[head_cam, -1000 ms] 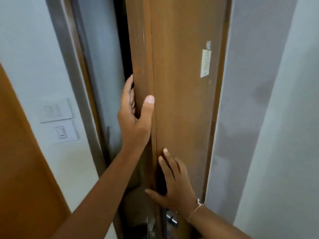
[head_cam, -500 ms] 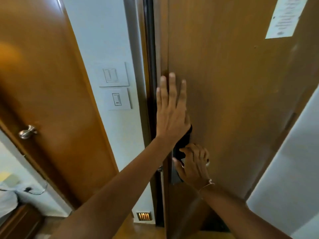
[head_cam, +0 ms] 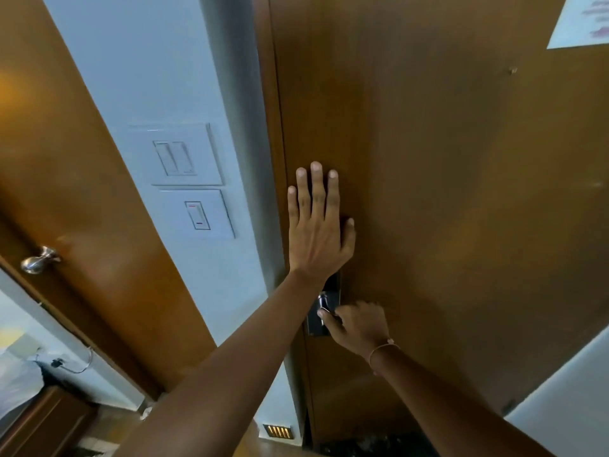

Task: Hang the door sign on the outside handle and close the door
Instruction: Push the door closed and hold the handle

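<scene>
The brown wooden door [head_cam: 445, 199] fills the middle and right of the view, and its left edge meets the grey frame [head_cam: 237, 127] with no visible gap. My left hand [head_cam: 316, 225] lies flat on the door near that edge, fingers up and together, holding nothing. Just below it, my right hand [head_cam: 361, 324] curls around the inside door handle on the dark lock plate [head_cam: 324, 311]; most of the handle is hidden by my fingers. The door sign and the outside handle are out of sight.
Two white switch plates [head_cam: 188, 179] sit on the wall left of the frame. Further left a second wooden door [head_cam: 66, 192] with a metal knob [head_cam: 39, 258] stands open. A paper notice [head_cam: 580, 24] is stuck to the door's top right.
The door has swung from ajar to against its frame. My left hand went from gripping the door's edge to lying flat on its face. My right hand moved to the handle.
</scene>
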